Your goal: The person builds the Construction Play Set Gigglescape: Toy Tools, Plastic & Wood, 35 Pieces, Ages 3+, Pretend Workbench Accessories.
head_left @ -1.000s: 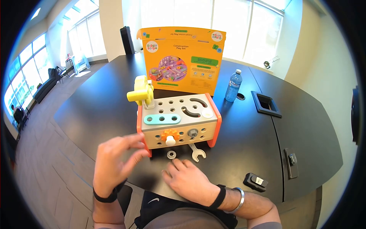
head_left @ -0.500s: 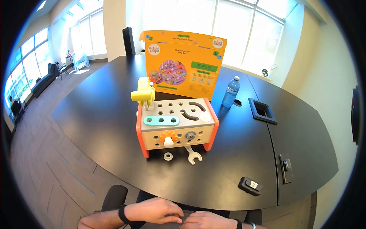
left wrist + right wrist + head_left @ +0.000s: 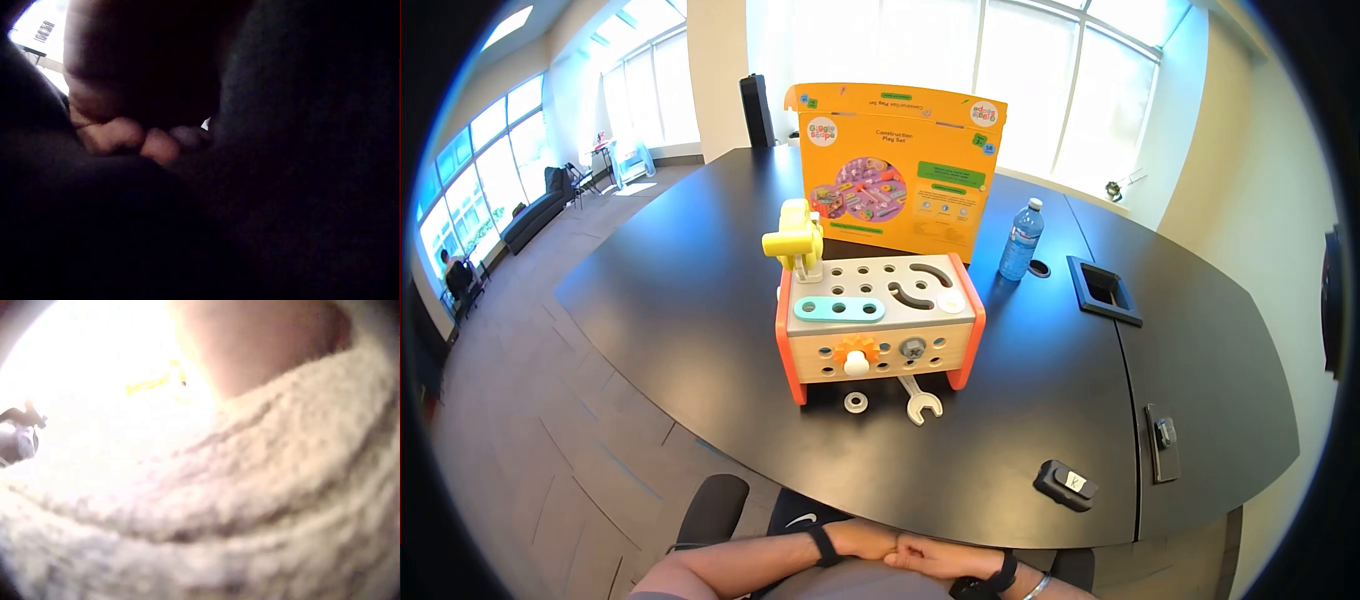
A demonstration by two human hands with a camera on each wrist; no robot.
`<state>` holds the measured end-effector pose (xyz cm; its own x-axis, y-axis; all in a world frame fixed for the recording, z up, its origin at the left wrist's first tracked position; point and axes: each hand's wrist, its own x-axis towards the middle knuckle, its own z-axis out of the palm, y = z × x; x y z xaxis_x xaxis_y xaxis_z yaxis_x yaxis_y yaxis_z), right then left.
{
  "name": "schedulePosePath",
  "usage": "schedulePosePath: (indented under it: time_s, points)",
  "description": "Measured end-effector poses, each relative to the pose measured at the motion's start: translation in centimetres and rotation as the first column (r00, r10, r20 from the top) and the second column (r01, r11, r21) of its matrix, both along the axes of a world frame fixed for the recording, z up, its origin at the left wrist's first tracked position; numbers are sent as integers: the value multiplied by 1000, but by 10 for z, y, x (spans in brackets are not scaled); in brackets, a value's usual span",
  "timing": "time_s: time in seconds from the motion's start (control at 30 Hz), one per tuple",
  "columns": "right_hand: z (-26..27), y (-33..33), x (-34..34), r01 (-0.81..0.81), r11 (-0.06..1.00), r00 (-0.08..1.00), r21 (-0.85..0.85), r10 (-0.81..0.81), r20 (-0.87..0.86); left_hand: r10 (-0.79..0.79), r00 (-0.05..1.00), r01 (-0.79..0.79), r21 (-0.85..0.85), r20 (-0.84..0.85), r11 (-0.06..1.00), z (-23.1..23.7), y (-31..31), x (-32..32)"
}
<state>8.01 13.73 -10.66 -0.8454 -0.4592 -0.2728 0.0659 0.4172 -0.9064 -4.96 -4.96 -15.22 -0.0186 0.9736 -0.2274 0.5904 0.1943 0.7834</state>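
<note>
Both hands lie together in the lap, below the table's near edge in the head view. My left hand [image 3: 863, 540] meets my right hand [image 3: 930, 556], whose thumb and fingers overlap it. Neither holds an object. Dark and close up, the left wrist view shows a few fingertips [image 3: 159, 147] against cloth. On the table stands a toy workbench [image 3: 880, 350] with red-orange ends, an orange gear [image 3: 857, 350], a grey screw [image 3: 913, 349], a teal strip [image 3: 838, 309] and a yellow piece [image 3: 798, 240]. In front of it lie a pale toy wrench [image 3: 922, 404] and a small ring [image 3: 856, 402].
Behind the workbench stands an orange box [image 3: 950, 235]. A blue water bottle [image 3: 1021, 240] is right of it, near a square table opening [image 3: 1104, 290]. A black device [image 3: 1066, 485] with a paper label lies at the near right, and another flat device [image 3: 1163, 440] farther right.
Both hands have drawn back from beside the workbench and ring to the lap, where they now come together. The workbench, wrench and ring stay put; the head view shifts slightly.
</note>
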Motion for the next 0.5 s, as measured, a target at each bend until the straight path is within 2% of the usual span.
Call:
schedulePosePath:
  time_s: [0.03,0.07,0.17,0.23,0.3,0.33,0.4,0.5]
  points:
    - [2,5,-6,6,992,995,124,6,-97,9,999,-10,-41,-44,999,-1,8,1]
    - [-6,10,-6,21,990,992,140,-3,-125,5,999,-5,-10,36,1000,-1,13,1]
    - [-13,12,-5,55,989,989,139,-34,-145,62,996,-65,42,62,997,10,20,4]
    - [-14,11,-3,71,990,990,122,-54,-133,44,997,-49,84,71,995,-1,21,2]
    - [-15,6,-6,164,984,971,75,-147,-190,86,996,-85,-24,29,996,-6,19,-7]
    - [-11,6,-6,167,983,971,74,-151,-187,82,996,-81,-25,32,996,-3,21,-9]
    - [0,8,-4,117,969,985,217,-85,-149,38,999,-34,-168,17,985,3,27,-11]
    - [-5,8,-3,143,982,981,126,-124,-147,55,998,-57,-114,-22,992,-10,27,-12]
